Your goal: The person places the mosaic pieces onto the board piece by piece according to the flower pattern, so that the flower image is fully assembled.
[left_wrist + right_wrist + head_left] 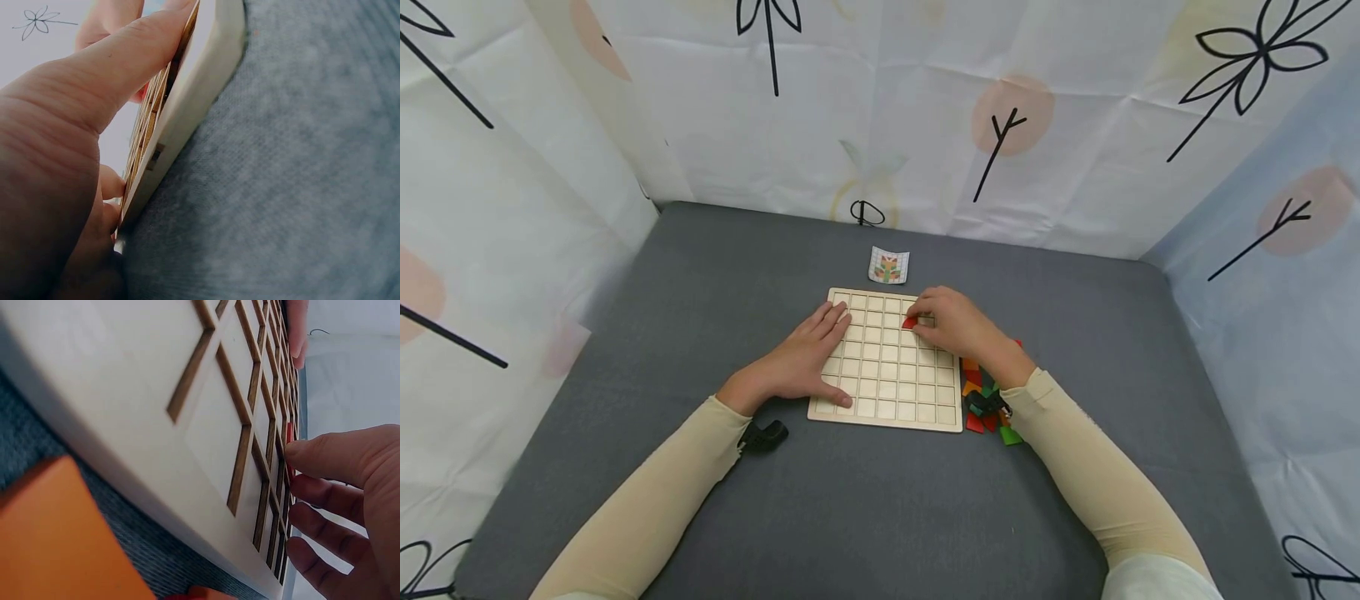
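A pale wooden board with a grid of square recesses lies on the grey table. My left hand rests on its left side, fingers spread over the cells and thumb near the lower left corner. In the left wrist view the thumb lies over the board's edge. Near the board's upper right, my right hand pinches a small red tile at a cell. The right wrist view shows the thumb against the red tile, which is seen edge-on; whether it sits fully in the cell is unclear.
Loose red, orange and green tiles lie along the board's right edge, partly under my right wrist. Behind the board is a small card with a coloured grid pattern. Printed white cloth hangs around the table.
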### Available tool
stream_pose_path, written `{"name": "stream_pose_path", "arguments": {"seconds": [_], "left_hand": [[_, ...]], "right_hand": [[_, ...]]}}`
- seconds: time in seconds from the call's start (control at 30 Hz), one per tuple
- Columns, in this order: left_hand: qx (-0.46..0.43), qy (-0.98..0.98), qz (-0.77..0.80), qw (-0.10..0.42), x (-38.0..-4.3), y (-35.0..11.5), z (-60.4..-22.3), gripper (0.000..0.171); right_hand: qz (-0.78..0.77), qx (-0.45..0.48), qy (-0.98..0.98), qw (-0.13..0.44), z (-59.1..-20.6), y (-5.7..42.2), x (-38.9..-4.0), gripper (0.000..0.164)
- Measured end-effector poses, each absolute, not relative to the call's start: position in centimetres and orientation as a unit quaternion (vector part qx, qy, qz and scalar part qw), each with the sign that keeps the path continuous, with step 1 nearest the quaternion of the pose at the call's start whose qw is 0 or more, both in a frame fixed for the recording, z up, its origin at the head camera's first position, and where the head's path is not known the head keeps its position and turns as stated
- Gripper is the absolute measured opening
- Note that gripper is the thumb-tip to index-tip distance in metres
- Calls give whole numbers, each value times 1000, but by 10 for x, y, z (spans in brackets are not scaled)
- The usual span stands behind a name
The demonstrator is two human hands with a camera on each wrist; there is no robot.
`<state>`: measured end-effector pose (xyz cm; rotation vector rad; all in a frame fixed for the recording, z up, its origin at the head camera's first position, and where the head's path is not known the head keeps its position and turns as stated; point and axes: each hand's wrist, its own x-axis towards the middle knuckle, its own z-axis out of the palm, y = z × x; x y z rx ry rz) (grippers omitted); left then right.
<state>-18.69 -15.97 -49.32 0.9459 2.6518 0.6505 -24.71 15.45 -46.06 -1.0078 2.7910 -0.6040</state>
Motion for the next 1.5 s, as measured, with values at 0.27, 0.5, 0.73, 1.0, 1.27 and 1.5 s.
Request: {"name": "stream_pose_path", "arguments": {"seconds": [0.27, 0.5, 0.73, 1.0, 1.27, 1.5], "left_hand": [[324, 911, 222, 127, -188, -159, -494, 138], [321, 913, 217, 129, -189, -159, -494, 138], [321, 913, 216, 129, -189, -159, -494, 138], [323, 911, 224, 127, -189, -160, -495, 139], [320, 913, 218, 132, -188, -160, -494, 137], [326, 908, 229, 131, -188, -161, -495, 139]], "right_hand": [[-202, -327, 922, 50, -455, 158, -248, 25], [-216, -287, 932, 43, -439, 175, -248, 28], [-218, -265, 939, 25, -428, 196, -248, 29], [-228, -250, 941, 20, -427, 215, -247, 28], [-218, -234, 947, 27, -428, 229, -244, 28], [-214, -215, 951, 53, -434, 233, -244, 27]]}}
